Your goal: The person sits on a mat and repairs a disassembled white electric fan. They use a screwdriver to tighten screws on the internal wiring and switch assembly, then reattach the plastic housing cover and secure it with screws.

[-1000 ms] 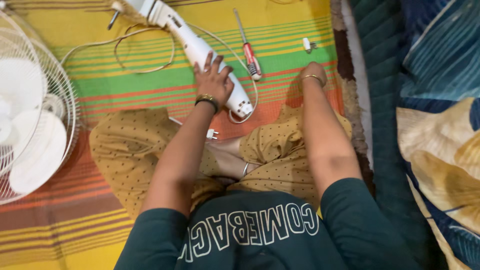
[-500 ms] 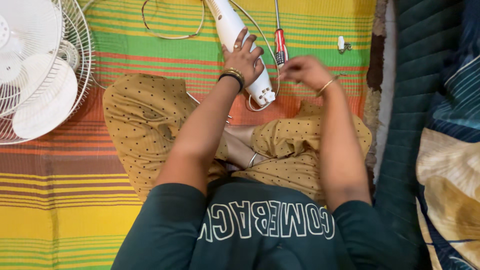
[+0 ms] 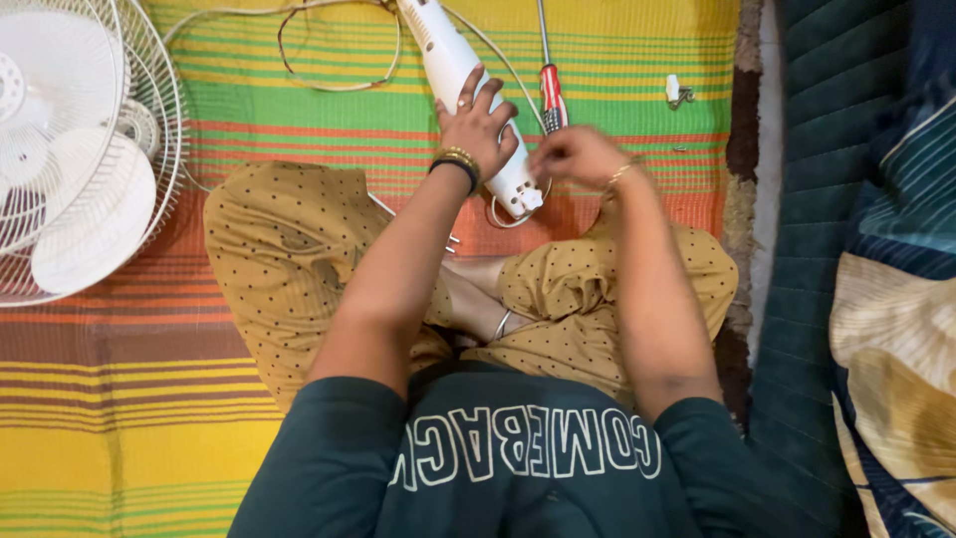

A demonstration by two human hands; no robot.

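Note:
I sit cross-legged on a striped mat (image 3: 129,399). My left hand (image 3: 478,125) lies over a long white plastic fan housing (image 3: 443,50) that lies in front of my knees, fingers spread around it and holding it down. Its lower end with a small fitting (image 3: 523,199) points toward me. My right hand (image 3: 578,154) hovers just right of that end, fingers curled together and blurred; nothing shows in them. A screwdriver with a red handle (image 3: 551,100) lies on the mat between the housing and my right hand.
A white fan head with wire guard (image 3: 80,149) lies at the left. A pale cord (image 3: 339,85) loops on the mat behind the housing. A small white part (image 3: 675,92) sits at the far right of the mat. Dark quilted bedding (image 3: 827,199) borders the right.
My right hand left the mat, curled its fingers and moved in beside the housing's near end. My left hand stayed on the housing. The view shifted closer.

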